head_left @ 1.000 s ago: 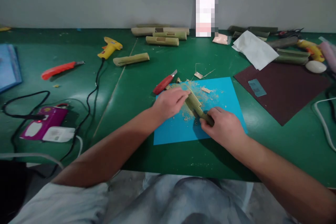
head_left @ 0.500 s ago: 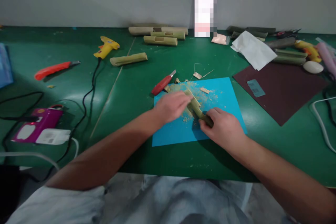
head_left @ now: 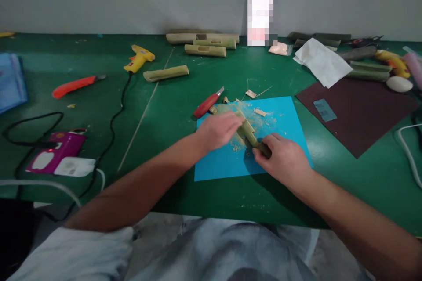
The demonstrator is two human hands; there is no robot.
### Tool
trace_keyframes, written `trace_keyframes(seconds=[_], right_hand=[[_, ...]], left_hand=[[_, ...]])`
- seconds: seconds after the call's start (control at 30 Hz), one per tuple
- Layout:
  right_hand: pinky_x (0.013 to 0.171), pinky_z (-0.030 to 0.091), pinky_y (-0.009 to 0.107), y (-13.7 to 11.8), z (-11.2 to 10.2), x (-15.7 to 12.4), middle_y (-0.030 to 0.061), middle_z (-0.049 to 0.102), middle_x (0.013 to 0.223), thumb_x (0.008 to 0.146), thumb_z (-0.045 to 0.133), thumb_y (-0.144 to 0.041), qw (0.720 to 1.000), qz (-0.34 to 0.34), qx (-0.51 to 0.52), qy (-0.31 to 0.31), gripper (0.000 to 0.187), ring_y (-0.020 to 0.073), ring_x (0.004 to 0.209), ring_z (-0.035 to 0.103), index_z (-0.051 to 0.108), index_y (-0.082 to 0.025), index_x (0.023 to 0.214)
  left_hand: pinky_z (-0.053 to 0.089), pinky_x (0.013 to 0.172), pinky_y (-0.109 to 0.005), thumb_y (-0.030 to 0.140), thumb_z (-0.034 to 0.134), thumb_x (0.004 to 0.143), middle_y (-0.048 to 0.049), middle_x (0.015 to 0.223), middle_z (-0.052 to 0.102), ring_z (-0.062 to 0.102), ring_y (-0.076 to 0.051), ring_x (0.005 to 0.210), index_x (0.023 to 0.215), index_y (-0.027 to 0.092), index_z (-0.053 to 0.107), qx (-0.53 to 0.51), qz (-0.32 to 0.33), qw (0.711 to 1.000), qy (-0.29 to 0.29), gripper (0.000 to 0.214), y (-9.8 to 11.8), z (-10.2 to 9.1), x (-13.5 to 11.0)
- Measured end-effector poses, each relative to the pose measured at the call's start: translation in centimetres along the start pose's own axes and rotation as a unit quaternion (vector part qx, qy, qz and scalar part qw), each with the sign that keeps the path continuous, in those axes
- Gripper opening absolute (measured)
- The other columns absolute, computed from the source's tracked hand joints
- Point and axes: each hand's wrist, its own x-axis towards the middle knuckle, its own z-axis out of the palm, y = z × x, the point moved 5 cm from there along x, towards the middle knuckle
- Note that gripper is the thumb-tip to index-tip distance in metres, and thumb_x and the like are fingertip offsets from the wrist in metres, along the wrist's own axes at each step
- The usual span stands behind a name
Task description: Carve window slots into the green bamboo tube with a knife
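Observation:
A split piece of bamboo (head_left: 248,131) with a stepped cut along it lies at a slant over a blue sheet (head_left: 214,167). My right hand (head_left: 285,153) is closed around its near, darker end. At the far end, my left hand (head_left: 220,131) has its fingers pressed together against the bamboo; whether something small sits in them is hidden. Pale shavings and dust (head_left: 268,118) are scattered around the piece, with a small bamboo chip (head_left: 260,112) among them. A red-handled knife (head_left: 208,103) lies just beyond my left hand, blade pointing away.
Cut bamboo tubes (head_left: 206,50) lie along the wall, and another bamboo piece (head_left: 166,73) is nearer. To the left are a yellow glue gun (head_left: 140,58), a red cutter (head_left: 74,87) and a purple power box (head_left: 59,149) with cables. Brown sandpaper (head_left: 359,118) and white tissue (head_left: 321,61) lie right.
The whole view has shifted slightly to the right. My left fingertips have moved a little toward the far side along the bamboo. My right hand keeps its grip.

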Motion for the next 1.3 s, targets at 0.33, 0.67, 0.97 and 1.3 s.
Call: trace_keyframes(seconds=[0.33, 0.67, 0.97, 1.3], right_hand=[[0.056, 0.019, 0.031, 0.1, 0.0, 0.1, 0.0022, 0.061, 0.078, 0.086, 0.056, -0.038, 1.000, 0.015, 0.011, -0.020, 0.022, 0.0131, 0.062, 0.048, 0.055, -0.020, 0.074], [0.056, 0.020, 0.031, 0.2, 0.2, 0.2, 0.0020, 0.060, 0.077, 0.086, 0.057, -0.037, 0.999, 0.009, 0.030, -0.028, 0.022, 0.0132, 0.062, 0.047, 0.054, -0.020, 0.072], [0.056, 0.020, 0.031, 0.2, 0.0, 0.1, 0.0007, 0.057, 0.074, 0.086, 0.057, -0.037, 0.999, 0.010, 0.039, -0.029, 0.023, 0.0126, 0.061, 0.045, 0.052, -0.020, 0.071], [0.056, 0.020, 0.031, 0.3, 0.0, 0.2, 0.0014, 0.058, 0.076, 0.087, 0.057, -0.038, 0.999, 0.013, 0.044, -0.029, 0.023, 0.0127, 0.062, 0.046, 0.053, -0.020, 0.073]], left_hand=[[0.053, 0.077, -0.029, 0.027, 0.046, 0.100, -0.0069, 0.092, 0.072, 0.067, -0.018, 0.086, 0.103, 0.015, 0.070, -0.038, -0.042, 0.996, 0.064, 0.027, -1.1, -0.4, 0.2], [0.055, 0.071, -0.029, 0.024, 0.044, 0.100, -0.0066, 0.093, 0.071, 0.068, -0.018, 0.084, 0.117, 0.015, 0.067, -0.041, 0.016, 0.999, -0.016, 0.030, -0.3, 0.4, 0.2], [0.054, 0.070, -0.028, 0.026, 0.043, 0.101, -0.0063, 0.091, 0.071, 0.069, -0.019, 0.083, 0.115, 0.016, 0.068, -0.022, 0.003, 1.000, -0.008, 0.030, 0.0, -0.1, 0.0], [0.054, 0.078, -0.031, 0.027, 0.046, 0.100, -0.0079, 0.095, 0.073, 0.068, -0.019, 0.089, 0.111, 0.015, 0.068, -0.028, -0.033, 0.999, 0.021, 0.028, -0.9, -0.4, 0.1]])
